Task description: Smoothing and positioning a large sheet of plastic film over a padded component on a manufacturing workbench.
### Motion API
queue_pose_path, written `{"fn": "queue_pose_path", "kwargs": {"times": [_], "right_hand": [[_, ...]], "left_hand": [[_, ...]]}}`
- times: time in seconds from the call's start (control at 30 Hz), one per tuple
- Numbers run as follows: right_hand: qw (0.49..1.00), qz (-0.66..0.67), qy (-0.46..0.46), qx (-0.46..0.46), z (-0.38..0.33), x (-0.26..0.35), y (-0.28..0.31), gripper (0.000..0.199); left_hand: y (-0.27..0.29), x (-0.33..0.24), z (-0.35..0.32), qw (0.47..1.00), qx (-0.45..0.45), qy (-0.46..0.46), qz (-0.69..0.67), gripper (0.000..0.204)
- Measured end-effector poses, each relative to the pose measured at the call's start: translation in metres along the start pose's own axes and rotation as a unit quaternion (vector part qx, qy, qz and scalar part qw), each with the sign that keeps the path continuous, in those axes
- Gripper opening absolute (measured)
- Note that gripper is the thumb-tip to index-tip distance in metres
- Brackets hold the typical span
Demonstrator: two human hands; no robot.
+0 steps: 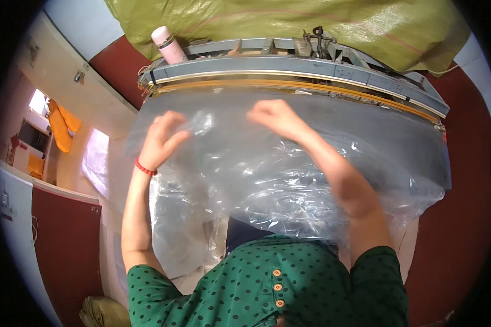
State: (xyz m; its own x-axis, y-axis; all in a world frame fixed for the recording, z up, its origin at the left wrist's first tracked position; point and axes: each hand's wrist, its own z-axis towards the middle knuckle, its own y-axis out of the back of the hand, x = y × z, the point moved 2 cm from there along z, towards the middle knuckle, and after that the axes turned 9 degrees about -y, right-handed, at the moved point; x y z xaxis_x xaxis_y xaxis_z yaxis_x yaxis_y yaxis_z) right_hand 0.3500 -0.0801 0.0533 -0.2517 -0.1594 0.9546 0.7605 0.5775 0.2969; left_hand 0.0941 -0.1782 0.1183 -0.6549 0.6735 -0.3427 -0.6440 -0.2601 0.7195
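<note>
Clear plastic film (pixel 294 191) lies crumpled and shiny over the grey worktop (pixel 387 131) and hangs down at its near edge in front of me. Above its left part is my left hand (pixel 165 136), with a red bead bracelet at the wrist. Its fingers are bent and the thumb stands apart, with nothing visible between them. My right hand (pixel 275 115) is over the far middle of the worktop, fingers curled in and slightly blurred. Whether a bit of film is in those fingers is hidden.
A long grey metal bar (pixel 289 64) with an orange-yellow strip (pixel 305 85) below it spans the far edge. A pink bottle (pixel 169 46) and a dark metal clamp (pixel 318 42) stand behind. Yellow-green sheeting (pixel 289 22) covers the back. A door (pixel 82 82) is at left.
</note>
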Motion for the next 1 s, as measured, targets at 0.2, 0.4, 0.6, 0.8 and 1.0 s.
{"fn": "queue_pose_path", "kwargs": {"times": [0.2, 0.4, 0.6, 0.8, 1.0], "right_hand": [[0.964, -0.055, -0.07, -0.252, -0.114, -0.059, 0.131, 0.011], [0.755, -0.09, -0.137, -0.635, -0.323, -0.152, 0.336, 0.024], [0.645, -0.094, -0.194, -0.734, -0.447, -0.215, 0.414, 0.026], [0.525, -0.334, -0.437, -0.65, -0.415, -0.221, 0.403, 0.031], [0.429, -0.39, -0.491, -0.65, -0.375, -0.184, 0.366, 0.027]], "left_hand": [[0.031, 0.088, -0.102, 0.929, 0.251, 0.251, 0.105, 0.013], [0.104, 0.175, -0.17, 0.88, 0.283, 0.283, 0.256, 0.02], [0.112, 0.188, -0.07, 0.877, -0.232, 0.218, 0.36, 0.017], [-0.003, 0.284, -0.11, 0.947, -0.12, 0.274, 0.118, 0.068], [0.021, 0.313, -0.1, 0.899, 0.181, 0.34, 0.208, 0.064]]}}
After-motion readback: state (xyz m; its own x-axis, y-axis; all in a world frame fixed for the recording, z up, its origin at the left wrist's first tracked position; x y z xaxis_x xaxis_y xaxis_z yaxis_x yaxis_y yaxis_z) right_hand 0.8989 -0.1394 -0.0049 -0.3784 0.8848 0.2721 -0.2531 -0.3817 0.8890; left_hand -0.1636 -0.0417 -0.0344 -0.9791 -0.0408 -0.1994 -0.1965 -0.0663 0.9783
